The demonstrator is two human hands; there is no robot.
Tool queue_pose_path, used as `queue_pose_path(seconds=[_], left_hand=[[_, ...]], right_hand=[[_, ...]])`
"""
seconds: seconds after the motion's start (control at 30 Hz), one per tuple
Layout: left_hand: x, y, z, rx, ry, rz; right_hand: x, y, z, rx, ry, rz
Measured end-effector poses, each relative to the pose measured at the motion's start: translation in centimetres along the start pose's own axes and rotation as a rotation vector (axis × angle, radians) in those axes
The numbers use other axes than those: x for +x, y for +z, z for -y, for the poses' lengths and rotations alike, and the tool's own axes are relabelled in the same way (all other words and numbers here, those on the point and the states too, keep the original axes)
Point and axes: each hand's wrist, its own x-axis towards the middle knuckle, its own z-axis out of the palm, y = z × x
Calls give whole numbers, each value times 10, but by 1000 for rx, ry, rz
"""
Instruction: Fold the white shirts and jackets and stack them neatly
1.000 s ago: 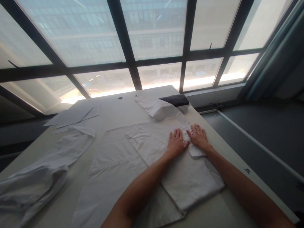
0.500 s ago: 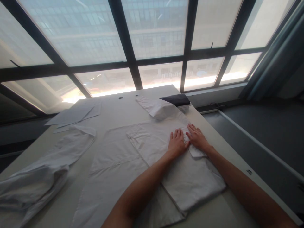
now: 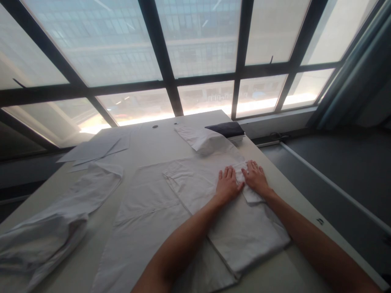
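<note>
Resting hands [image 3: 227, 186] on garment [image 3: 247, 236], dark bundle [image 3: 225, 129] beyond

White table [image 3: 146, 142] under the hands [image 3: 227, 187]. Past them, dark-framed window [image 3: 201, 40], glare brightest in lower panes [image 3: 143, 112], hazy building [image 3: 106, 36] outside. Pale sill [image 3: 279, 118] beyond and right; blue-grey curtain [image 3: 351, 85] farther right. Dark grey floor [image 3: 330, 162] right of hands, pale bar [image 3: 332, 185] running across. Room dim, backlit.
</note>
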Motion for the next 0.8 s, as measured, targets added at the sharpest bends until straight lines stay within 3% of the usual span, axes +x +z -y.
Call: queue_pose_path(seconds=[0.13,0.23,0.37,0.67,0.8], left_hand=[[0,-1,0,3,-1,2],[0,-1,-1,-2,-3,3],[0,-3,-2,-3,-3,4],[0,-1,-1,-4,-4,6],[0,1,0,-6,-1,-1]], right_hand=[[1,-2,-2,106,-151,-33],[0,-3,-1,95,-248,38],[-2,-6,2,34,-215,108],[-3,-10,5,4,-215,119],[-5,-10,7,-74,-79,79]])
